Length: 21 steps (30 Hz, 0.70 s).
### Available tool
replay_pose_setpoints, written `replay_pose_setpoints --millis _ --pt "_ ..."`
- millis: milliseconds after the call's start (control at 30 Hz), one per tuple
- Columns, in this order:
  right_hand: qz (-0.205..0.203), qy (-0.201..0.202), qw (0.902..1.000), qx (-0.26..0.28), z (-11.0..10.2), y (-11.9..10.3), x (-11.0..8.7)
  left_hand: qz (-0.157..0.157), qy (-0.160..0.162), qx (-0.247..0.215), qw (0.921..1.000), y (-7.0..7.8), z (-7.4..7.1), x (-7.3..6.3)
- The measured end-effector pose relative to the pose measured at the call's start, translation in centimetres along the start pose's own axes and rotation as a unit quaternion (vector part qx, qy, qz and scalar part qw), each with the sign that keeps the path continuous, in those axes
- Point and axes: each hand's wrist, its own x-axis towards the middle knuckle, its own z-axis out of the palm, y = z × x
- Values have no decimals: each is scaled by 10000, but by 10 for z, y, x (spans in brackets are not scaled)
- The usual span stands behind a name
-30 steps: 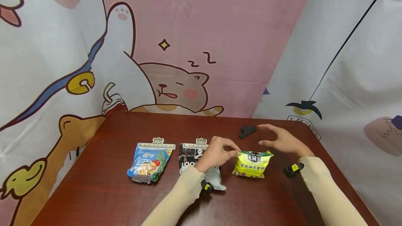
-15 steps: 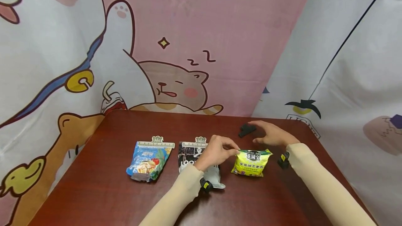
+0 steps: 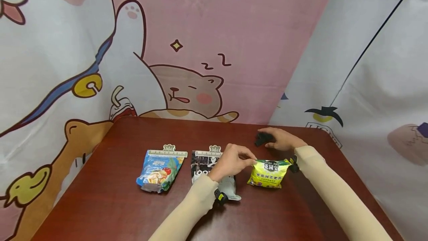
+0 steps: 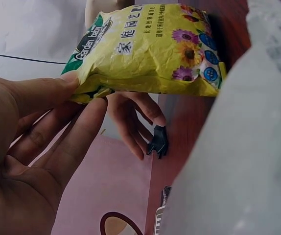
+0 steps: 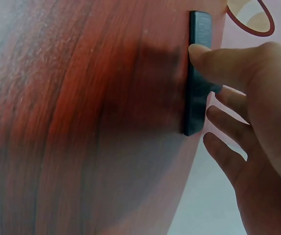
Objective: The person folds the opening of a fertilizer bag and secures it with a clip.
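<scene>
My left hand [image 3: 232, 162] pinches the top left corner of a yellow fertilizer bag [image 3: 267, 176] between thumb and fingers; the bag's green top edge faces away from me. In the left wrist view, that bag [image 4: 155, 49] shows printed flowers and "Garden baby" lettering. Farther back, my right hand [image 3: 284, 138] is at a black clip [image 3: 263, 138] with a long straight bar and a short tab. The right wrist view shows the thumb laid across the bar of the clip [image 5: 198, 105] and the fingers curled behind its tab.
A blue food bag [image 3: 158, 172] lies at the left with a crown-topped metal clip [image 3: 167, 152] along its top. Beside it is a black and grey bag [image 3: 230, 189] with a similar clip [image 3: 214, 151], partly behind my left forearm. A cartoon cloth backdrop [image 3: 260, 47] stands behind the table [image 3: 100, 203].
My right hand has moved left from beside the yellow fertilizer bag to the black clip and has closed its thumb and fingers about it. The left hand keeps its pinch on the bag corner.
</scene>
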Motion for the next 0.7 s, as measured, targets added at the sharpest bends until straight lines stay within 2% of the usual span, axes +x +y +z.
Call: replay_pose_setpoints --millis 167,333,700 --pt "66 -66 10000 1 3 2 4 -30 -27 -91 9999 1 1 1" --pt "-118 256 9995 -132 8 5 7 -50 -5 -23 10000 0 1 1" --pt "22 719 9973 -120 10 6 12 -70 -12 11 10000 1 0 0"
